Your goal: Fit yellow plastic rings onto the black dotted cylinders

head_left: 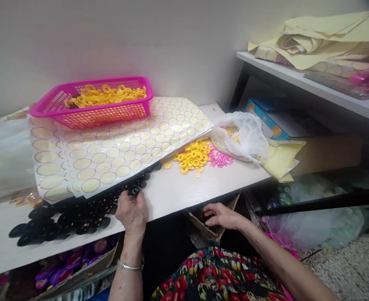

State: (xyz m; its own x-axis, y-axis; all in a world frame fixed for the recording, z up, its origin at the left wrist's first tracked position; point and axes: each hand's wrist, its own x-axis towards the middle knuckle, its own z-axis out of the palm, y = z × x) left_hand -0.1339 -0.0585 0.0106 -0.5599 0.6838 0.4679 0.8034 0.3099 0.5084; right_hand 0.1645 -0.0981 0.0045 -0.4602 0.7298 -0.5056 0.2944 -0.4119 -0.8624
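Note:
My left hand (131, 212) is at the table's front edge, thumb and fingers closed around a small black disc (134, 190) with coloured specks. More black discs (84, 215) spread in a long heap to its left, along the edge of the printed sheets. Over an open cardboard box (200, 223) below the table edge is my right hand (221, 216), its fingers curved and apart. The box's dark inside is mostly hidden, and I see nothing held there. Beyond the hands lie a pile of yellow rings with small tabs (193, 156) and tiny pink pieces (219, 158).
A pink basket (109, 110) of yellow ring pieces stands on sheets of oval stickers (131, 146). A white plastic bag (247, 136) with small coloured pieces sits at the right. Below the table is a box of purple items (68, 265). A raised shelf (313, 85) stands right.

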